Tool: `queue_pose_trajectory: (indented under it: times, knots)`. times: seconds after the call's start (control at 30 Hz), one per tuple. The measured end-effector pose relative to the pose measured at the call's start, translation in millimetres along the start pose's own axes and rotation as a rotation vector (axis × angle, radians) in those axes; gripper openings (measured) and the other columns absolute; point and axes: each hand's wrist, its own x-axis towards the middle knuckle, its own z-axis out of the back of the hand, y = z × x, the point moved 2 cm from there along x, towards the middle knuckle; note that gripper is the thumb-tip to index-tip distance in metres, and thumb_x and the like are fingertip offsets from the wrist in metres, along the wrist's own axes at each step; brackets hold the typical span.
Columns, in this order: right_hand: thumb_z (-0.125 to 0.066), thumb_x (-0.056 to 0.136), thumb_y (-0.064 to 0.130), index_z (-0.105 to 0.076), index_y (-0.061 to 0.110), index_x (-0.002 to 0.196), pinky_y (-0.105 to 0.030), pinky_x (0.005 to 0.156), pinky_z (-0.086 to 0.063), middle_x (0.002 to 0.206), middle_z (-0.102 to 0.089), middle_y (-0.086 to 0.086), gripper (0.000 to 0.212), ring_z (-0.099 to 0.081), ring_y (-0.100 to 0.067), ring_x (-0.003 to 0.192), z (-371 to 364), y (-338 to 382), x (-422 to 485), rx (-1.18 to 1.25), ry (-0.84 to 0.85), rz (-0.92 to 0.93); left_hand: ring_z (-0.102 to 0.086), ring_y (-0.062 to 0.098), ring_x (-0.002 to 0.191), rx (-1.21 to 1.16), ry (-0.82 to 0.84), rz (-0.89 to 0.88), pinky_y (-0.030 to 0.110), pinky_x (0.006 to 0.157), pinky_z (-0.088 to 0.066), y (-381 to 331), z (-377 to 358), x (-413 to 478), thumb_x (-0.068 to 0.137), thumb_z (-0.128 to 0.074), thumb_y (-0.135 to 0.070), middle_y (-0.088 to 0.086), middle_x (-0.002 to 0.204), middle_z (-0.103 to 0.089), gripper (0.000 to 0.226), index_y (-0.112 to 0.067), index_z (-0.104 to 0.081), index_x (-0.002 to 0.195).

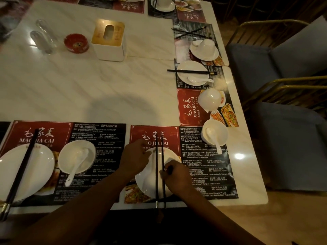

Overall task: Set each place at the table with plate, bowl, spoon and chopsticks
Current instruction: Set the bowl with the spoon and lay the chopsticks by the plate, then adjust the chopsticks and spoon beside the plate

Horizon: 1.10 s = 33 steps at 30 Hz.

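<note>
At the near mat, chopsticks (160, 172) are pinched by the right hand (174, 175) over the plate (150, 184); left hand (135, 159) fingertips rest on the rim; bowl (214, 133) and spoon (213, 138) stand off the mat; the left setting looks complete.

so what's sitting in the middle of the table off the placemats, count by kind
clear glasses: 2
red dish: 1
tissue box: 1
total: 4

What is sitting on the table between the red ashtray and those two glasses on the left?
Nothing. In the head view, only bare marble table shows between the red ashtray and the glasses.
</note>
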Motion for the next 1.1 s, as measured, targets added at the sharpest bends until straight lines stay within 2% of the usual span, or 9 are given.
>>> queue_pose_trajectory:
  times: [0.1,0.2,0.27,0.37,0.43,0.77,0.93,1.1]
  knots:
    - [-0.074,0.084,0.037,-0.057,0.028,0.084,-0.005,0.056,-0.035,0.072,-0.064,0.011,0.019,-0.057,-0.002,0.065,-1,8,-3,0.014,-0.025,-0.014,-0.064,0.013,0.082,0.041,-0.03,-0.019,0.03,0.078,-0.054,4,5,-1,0.081,-0.08,-0.022,-0.005,0.089,-0.066,0.03,-0.017,-0.067,0.107]
    - [-0.08,0.077,0.044,-0.053,0.031,0.088,-0.006,0.053,-0.035,0.07,-0.067,0.009,0.033,-0.059,0.0,0.065,-4,12,-3,0.031,-0.013,-0.029,-0.064,0.011,0.082,0.084,0.012,-0.001,0.033,0.079,-0.057,8,5,-1,0.081,-0.08,-0.025,-0.004,0.09,-0.067,0.025,-0.018,-0.069,0.101]
    - [-0.08,0.075,0.043,-0.053,0.03,0.094,-0.008,0.059,-0.038,0.078,-0.07,0.009,0.036,-0.063,-0.003,0.074,-7,12,-1,-0.005,0.002,-0.028,-0.064,0.009,0.081,0.085,0.032,-0.01,0.033,0.079,-0.058,9,4,-2,0.081,-0.08,-0.025,-0.006,0.089,-0.067,0.023,-0.019,-0.07,0.1]
    - [-0.078,0.075,0.038,-0.057,0.028,0.102,-0.027,0.077,-0.053,0.09,-0.072,0.007,0.036,-0.067,-0.012,0.089,-9,13,2,-0.052,0.018,-0.039,-0.064,0.011,0.083,0.109,0.038,-0.03,0.034,0.08,-0.058,11,4,-2,0.081,-0.079,-0.024,-0.004,0.092,-0.068,0.023,-0.019,-0.07,0.101]
    - [-0.078,0.076,0.035,-0.058,0.027,0.1,-0.032,0.08,-0.055,0.091,-0.072,0.006,0.032,-0.067,-0.013,0.091,-9,13,1,-0.045,0.026,-0.047,-0.064,0.012,0.084,0.121,0.035,-0.03,0.035,0.08,-0.058,11,4,-2,0.081,-0.079,-0.024,-0.003,0.094,-0.068,0.024,-0.02,-0.07,0.102]
    - [-0.076,0.08,0.033,-0.06,0.024,0.101,-0.035,0.079,-0.057,0.091,-0.071,0.004,0.028,-0.067,-0.014,0.088,-10,12,4,-0.027,0.028,-0.028,-0.063,0.01,0.084,0.129,0.038,-0.013,0.03,0.079,-0.057,11,3,-2,0.081,-0.078,-0.023,-0.005,0.094,-0.068,0.024,-0.021,-0.07,0.103]
    - [-0.076,0.081,0.032,-0.06,0.024,0.101,-0.034,0.078,-0.058,0.091,-0.07,0.005,0.027,-0.067,-0.013,0.087,-9,12,4,-0.021,0.028,-0.02,-0.064,0.012,0.088,0.143,0.037,-0.006,0.034,0.081,-0.057,10,4,-2,0.082,-0.077,-0.022,-0.004,0.097,-0.068,0.024,-0.021,-0.07,0.105]
    - [-0.076,0.08,0.031,-0.06,0.024,0.102,-0.029,0.077,-0.056,0.094,-0.07,0.005,0.028,-0.066,-0.013,0.089,-8,11,4,-0.023,0.026,-0.015,-0.065,0.014,0.089,0.137,0.026,-0.014,0.032,0.08,-0.057,9,3,-3,0.083,-0.075,-0.015,-0.001,0.099,-0.069,0.024,-0.017,-0.07,0.106]
